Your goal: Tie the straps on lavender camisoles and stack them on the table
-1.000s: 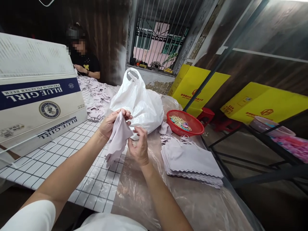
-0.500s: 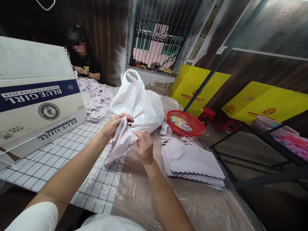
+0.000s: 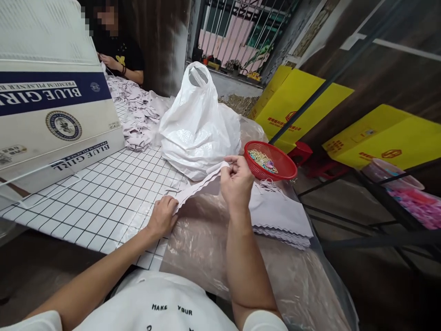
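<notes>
A pale lilac cloth piece with a scalloped edge (image 3: 198,186) is stretched low over the table between my two hands. My left hand (image 3: 163,217) pinches its near corner against the table. My right hand (image 3: 236,181) grips its far corner, fingers closed, just in front of the red basket. To the right of that hand lies a flat stack of the same lilac cloths (image 3: 280,214). A stuffed white plastic bag (image 3: 198,126) stands right behind the stretched cloth.
A red mesh basket (image 3: 275,168) holds coloured clips. A large "Blue Girl" carton (image 3: 51,105) stands at left on the grid-patterned table cover (image 3: 113,193). Loose lilac cloths (image 3: 138,122) pile up at the back, where another person sits. Yellow boxes (image 3: 303,103) stand at right.
The bunched cloth held up in front of me has been pulled out flat and lowered to the table. My hands moved apart, left toward me, right toward the basket. The view tilted down.
</notes>
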The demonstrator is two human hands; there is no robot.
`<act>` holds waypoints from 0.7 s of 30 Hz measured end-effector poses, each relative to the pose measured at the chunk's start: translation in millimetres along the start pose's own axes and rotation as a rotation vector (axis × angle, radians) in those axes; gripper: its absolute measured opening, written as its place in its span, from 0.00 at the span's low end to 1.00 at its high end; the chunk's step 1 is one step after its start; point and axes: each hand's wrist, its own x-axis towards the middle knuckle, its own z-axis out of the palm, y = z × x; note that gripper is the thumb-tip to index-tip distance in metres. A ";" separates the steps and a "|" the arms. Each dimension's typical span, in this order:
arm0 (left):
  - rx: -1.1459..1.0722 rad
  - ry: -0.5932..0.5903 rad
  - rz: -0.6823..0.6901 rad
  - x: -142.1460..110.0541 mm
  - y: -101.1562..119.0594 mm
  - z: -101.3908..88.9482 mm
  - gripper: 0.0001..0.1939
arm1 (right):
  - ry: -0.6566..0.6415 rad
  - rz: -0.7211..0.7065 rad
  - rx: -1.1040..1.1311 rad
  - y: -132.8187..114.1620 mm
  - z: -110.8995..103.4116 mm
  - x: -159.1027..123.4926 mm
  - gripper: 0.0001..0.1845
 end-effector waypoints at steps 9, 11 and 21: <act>-0.510 -0.083 -0.055 39.2 -25.3 -131.6 0.13 | -0.040 0.218 -0.014 10.6 -84.6 12.5 0.12; -0.517 -0.095 -0.036 47.7 -27.8 -165.7 0.16 | -0.157 0.320 0.013 21.8 -95.0 12.2 0.11; -0.296 -0.115 -0.048 108.2 -36.4 -186.6 0.18 | -0.305 0.528 0.080 55.2 -58.8 22.4 0.05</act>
